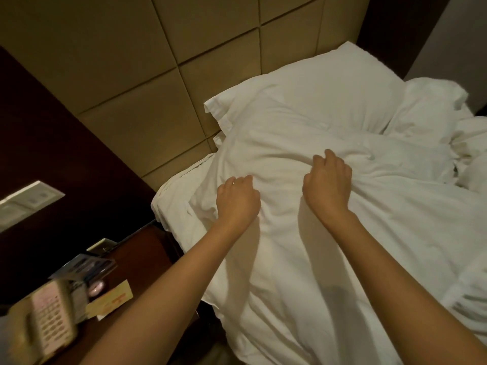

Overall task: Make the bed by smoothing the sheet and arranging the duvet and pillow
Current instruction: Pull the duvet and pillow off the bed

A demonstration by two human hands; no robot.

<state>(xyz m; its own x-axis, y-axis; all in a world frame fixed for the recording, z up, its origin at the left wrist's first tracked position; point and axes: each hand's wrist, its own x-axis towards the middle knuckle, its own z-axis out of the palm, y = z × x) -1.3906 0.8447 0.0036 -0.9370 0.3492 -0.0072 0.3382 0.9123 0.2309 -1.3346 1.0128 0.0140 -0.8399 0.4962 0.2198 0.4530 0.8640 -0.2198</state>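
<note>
1. Up at 1 o'clock, against the headboard, a white pillow is lying with its long axis running from 8 o'clock to 2 o'clock and one corner pointing up toward 12 o'clock. A second pillow is sitting just beside it at 3 o'clock.
2. A white duvet is lying crumpled over the middle of the bed. Its length is stretching from the pillow at 12 o'clock down to 6 o'clock, and its upper edge is overlapping the pillow's lower part.
3. The left hand is clenching a fold of the duvet near its 9 o'clock edge, with the knuckles up and the fingers curled into the cloth.
4. The right hand — at 3 o'clock of the left one and slightly higher — is grasping a bunched ridge of the same duvet, its fingers pointing toward the pillow.
5. The sheet is showing at the bed's corner, at 9 o'clock of the left hand, its edge peeking out from under the duvet.
6. Tan square padded panels are making up the headboard, which is filling the upper left. A dark wood wall at 9 o'clock is carrying a pale socket plate.
7. A dark nightstand at 7 o'clock is standing just beside the bed — on it a blurred telephone and a yellow card are lying.
</note>
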